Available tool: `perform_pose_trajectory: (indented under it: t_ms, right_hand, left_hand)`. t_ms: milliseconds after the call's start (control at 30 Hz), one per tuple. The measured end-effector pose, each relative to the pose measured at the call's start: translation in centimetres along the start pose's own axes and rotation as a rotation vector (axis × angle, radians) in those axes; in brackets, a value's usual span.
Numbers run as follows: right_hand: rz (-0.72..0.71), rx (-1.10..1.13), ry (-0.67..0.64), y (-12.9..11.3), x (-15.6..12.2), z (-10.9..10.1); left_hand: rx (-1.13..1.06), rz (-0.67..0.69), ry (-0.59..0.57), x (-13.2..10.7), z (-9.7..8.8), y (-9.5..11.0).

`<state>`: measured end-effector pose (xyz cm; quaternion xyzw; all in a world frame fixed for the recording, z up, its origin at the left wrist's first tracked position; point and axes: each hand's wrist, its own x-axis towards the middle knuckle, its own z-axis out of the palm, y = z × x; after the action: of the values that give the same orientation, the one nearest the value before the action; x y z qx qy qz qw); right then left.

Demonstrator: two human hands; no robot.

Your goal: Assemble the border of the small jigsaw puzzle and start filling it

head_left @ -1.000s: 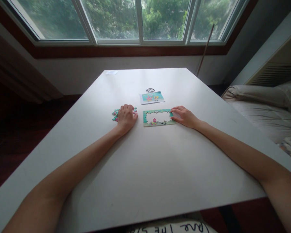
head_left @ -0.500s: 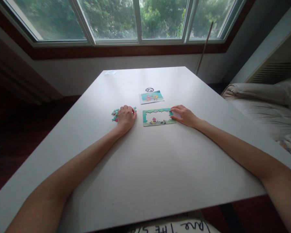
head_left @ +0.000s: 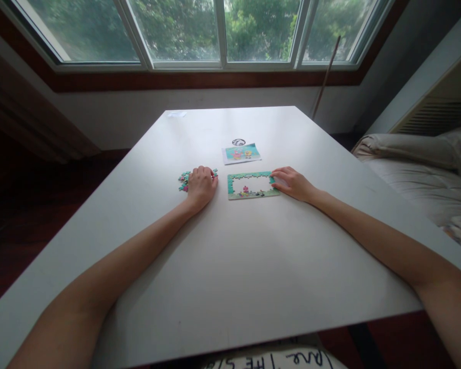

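A partly filled jigsaw puzzle (head_left: pixel 236 196) lies flat on the white table, its border in place around a pale middle. Inside the lower border a pink piece (head_left: pixel 246 189) stands out. My right hand (head_left: pixel 290 183) holds the puzzle's right edge with thumb and fingers. To the puzzle's left, my left hand (head_left: pixel 201 187) rests over a heap of loose puzzle pieces (head_left: pixel 184 180). Its fingers are bent down, and the fingertips and whatever they hold are hidden. Behind the puzzle lies a picture card (head_left: pixel 241 153) with a pink and a yellow cartoon figure.
The white table (head_left: pixel 230 266) reaches toward a window. Beyond the card is a round dark-and-white mark (head_left: pixel 238 142). A slip of paper (head_left: pixel 176 114) lies at the far left corner. A thin stick (head_left: pixel 326 77) leans at the wall, and a padded seat (head_left: pixel 407 169) stands at right.
The whole view has shifted very slightly. Both hands keep their places, the left over the pieces and the right at the puzzle's edge.
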<state>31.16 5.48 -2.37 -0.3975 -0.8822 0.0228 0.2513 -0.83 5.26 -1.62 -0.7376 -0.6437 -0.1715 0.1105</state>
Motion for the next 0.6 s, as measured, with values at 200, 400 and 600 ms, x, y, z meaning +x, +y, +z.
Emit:
perform_pose_trajectory:
  t_ms: [200, 400, 600]
  right_hand:
    - [-0.006, 0.004, -0.001, 0.0, 0.0, -0.1]
    - [-0.003, 0.005, -0.005, 0.1, -0.1, -0.1]
    - [-0.003, 0.005, -0.003, 0.1, -0.1, -0.1]
  left_hand:
    - [0.001, 0.006, -0.009, 0.1, -0.4, 0.2]
    - [0.037, 0.007, -0.264, 2.5, -3.5, -2.6]
    - [0.042, 0.129, -0.649, 4.7, -5.9, -7.5]
